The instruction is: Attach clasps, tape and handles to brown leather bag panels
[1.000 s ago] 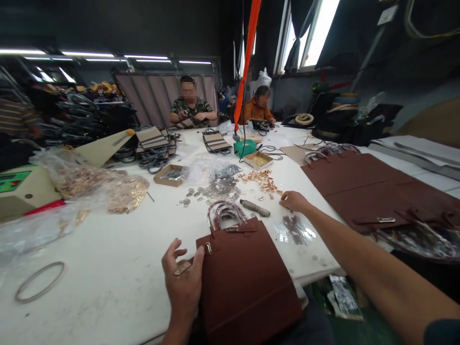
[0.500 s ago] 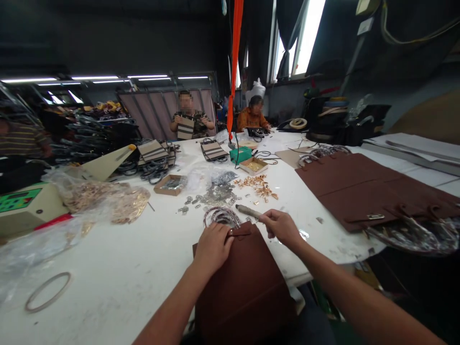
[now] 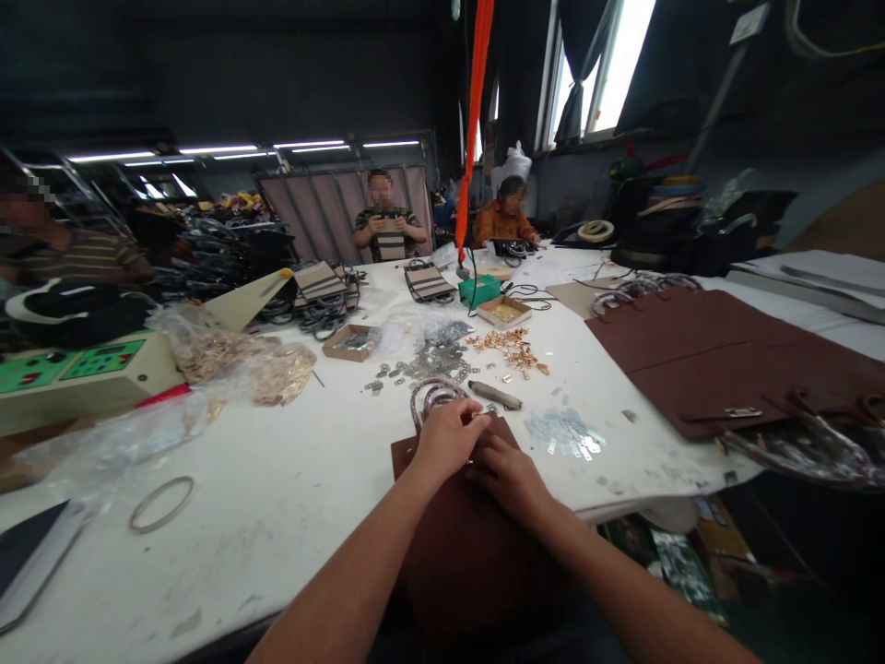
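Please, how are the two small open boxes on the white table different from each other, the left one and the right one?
The left box holds grey pieces, while the right box holds gold-coloured ones. The left box stands beside crumpled clear plastic; the right box is next to a green box. Both are shallow, brownish and open at the top, and both stand on the white table.
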`<state>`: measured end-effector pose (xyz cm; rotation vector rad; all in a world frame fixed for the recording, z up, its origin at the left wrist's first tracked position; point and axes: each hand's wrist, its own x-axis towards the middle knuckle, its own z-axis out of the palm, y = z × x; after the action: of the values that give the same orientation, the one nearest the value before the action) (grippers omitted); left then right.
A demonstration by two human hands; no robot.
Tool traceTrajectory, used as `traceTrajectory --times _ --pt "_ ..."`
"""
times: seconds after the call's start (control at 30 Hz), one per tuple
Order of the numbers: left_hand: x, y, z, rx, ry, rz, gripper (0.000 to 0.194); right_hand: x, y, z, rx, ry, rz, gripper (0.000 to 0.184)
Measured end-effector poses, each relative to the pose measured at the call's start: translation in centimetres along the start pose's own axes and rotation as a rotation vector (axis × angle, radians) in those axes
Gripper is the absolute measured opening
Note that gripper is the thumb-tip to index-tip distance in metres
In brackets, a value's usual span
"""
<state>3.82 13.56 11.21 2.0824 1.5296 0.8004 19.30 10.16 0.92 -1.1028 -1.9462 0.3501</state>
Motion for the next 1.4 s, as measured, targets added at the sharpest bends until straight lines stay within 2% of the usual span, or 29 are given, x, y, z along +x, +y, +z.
traceTrajectory --times 0.07,0.13,0.23,0.3,0.37,0.47,0.57,0.63,0.73,0.83,0.97,1.1,1.23,1.4 --pt "0.0 0.7 0.4 -0.081 0.000 -0.022 0.021 0.0 0.0 -0.4 0.023 -0.101 -0.023 0.007" --pt "0.0 1.3 0.8 -0.100 0.003 -0.021 0.023 0.3 -0.3 -0.6 0.053 -0.116 -0.004 0.017" --pt "0.1 2.0 1.4 -0.137 -0.045 0.019 0.028 1.1 -0.8 0.0 0.188 0.014 0.057 0.032" --pt "0.2 2.0 1.8 -0.157 -0.109 0.092 0.031 1.7 -1.0 0.6 0.301 0.132 0.121 0.034" --pt "0.2 1.3 2.0 -0.111 -0.060 0.164 0.031 2.2 -0.8 0.8 0.354 0.195 0.181 0.028" --pt "-0.1 -0.9 2.3 0.080 0.122 0.152 0.029 3.0 0.0 0.0 0.376 0.220 0.352 0.022" --pt "-0.8 -3.1 2.5 0.201 0.100 0.100 0.028 3.5 1.2 -1.3 0.550 0.177 0.594 0.031" --pt "-1.0 -3.8 2.7 0.228 0.059 0.093 0.033 3.6 1.9 -2.1 0.636 0.129 0.649 0.037" --pt "-0.7 -3.6 2.6 0.254 0.014 0.062 0.044 3.3 2.5 -2.9 0.596 0.079 0.616 0.038" --pt "0.1 -3.1 2.1 0.240 -0.045 0.019 0.046 2.7 2.5 -3.6 0.467 0.044 0.564 0.034" --pt "1.0 -3.1 1.0 0.162 -0.159 -0.017 0.040 1.9 1.7 -4.3 0.285 0.046 0.395 0.030" --pt "1.3 -3.5 -0.1 0.045 -0.319 -0.047 0.023 1.2 0.8 -4.4 0.123 0.066 0.238 0.022" --pt "1.5 -3.5 -0.8 -0.009 -0.381 -0.089 0.017 0.6 -0.1 -4.2 0.088 0.085 0.230 0.021" --pt "1.5 -2.9 -0.9 -0.050 -0.390 -0.086 0.015 0.3 -1.0 -3.8 0.013 0.151 0.222 0.021"
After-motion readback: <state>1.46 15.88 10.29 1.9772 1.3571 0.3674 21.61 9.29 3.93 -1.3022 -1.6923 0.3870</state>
